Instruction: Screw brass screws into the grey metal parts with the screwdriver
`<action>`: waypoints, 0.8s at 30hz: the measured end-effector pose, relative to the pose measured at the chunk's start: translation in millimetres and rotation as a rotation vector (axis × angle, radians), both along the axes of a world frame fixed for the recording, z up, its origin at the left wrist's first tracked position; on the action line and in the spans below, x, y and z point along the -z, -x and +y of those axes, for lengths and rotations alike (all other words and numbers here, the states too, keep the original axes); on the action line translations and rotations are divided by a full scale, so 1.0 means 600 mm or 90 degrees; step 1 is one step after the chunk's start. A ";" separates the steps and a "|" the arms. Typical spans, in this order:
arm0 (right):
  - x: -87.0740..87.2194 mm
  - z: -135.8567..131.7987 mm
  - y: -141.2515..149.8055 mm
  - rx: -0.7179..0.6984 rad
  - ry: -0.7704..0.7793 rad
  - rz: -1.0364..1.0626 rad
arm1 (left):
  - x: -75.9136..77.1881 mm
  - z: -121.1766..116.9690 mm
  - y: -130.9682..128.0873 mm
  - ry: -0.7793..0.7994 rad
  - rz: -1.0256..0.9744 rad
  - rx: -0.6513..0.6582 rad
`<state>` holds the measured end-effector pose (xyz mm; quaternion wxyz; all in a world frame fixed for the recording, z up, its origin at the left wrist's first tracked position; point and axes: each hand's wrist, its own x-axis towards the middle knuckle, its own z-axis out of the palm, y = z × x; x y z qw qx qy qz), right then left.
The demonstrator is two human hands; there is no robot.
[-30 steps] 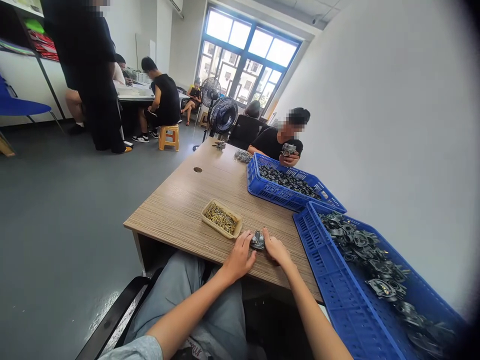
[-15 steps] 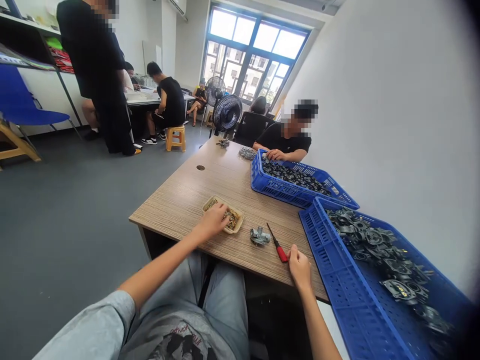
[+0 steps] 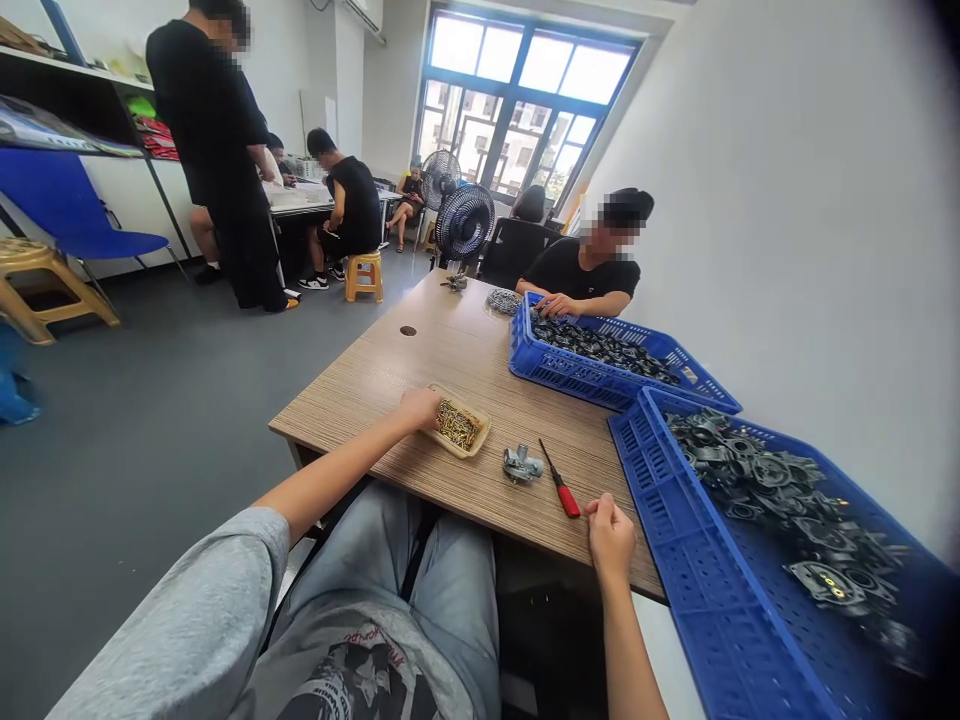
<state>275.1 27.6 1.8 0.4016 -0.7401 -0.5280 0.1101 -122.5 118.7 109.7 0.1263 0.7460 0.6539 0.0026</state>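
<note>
1. Two blue crates bound the right side of the wooden table (image 3: 450,360) in the head view: the near crate (image 3: 720,570) along the right edge, the far crate (image 3: 559,379) just beyond it.
2. Behind the far crate sits a co-worker (image 3: 581,268) in black, one hand (image 3: 556,304) at its rim. A small metal piece (image 3: 454,283) and a round heap of metal bits (image 3: 504,300) lie at the table's far end, with a black fan (image 3: 465,222) beyond.
3. On the near part of the table, a metal casting (image 3: 523,463) lies between the tray (image 3: 487,437) and a screwdriver (image 3: 559,482) with a red handle, touching neither.
4. The left arm reaches forward, and the left hand (image 3: 420,408) dips over the tray's left end. Its fingertips are hidden, so I cannot tell whether they pinch anything.
5. The right hand (image 3: 611,535) is at the near edge of the table, fingers curled into a loose fist, just beside the screwdriver's handle.
6. The shallow cream tray holds many brass-coloured screws (image 3: 459,426).
7. The near crate contains a long heap of grey castings (image 3: 772,475); the far crate is filled with darker parts (image 3: 600,345).
</note>
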 end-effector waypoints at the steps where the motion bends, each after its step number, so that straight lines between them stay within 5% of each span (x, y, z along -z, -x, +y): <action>1: 0.000 -0.001 0.000 -0.001 -0.003 0.003 | 0.000 0.000 -0.001 -0.003 0.004 0.001; 8: -0.005 -0.003 0.003 0.006 -0.004 0.015 | -0.020 -0.013 -0.007 -0.061 -0.006 0.027; 14: -0.010 -0.004 0.007 0.013 -0.014 0.020 | -0.040 -0.030 -0.081 -0.133 -0.097 0.151; 18: -0.008 0.000 0.006 0.020 -0.030 0.022 | -0.014 -0.039 -0.154 -0.150 -0.242 0.302; 24: -0.001 0.006 0.004 0.023 -0.058 0.028 | 0.034 -0.035 -0.219 -0.128 -0.281 0.311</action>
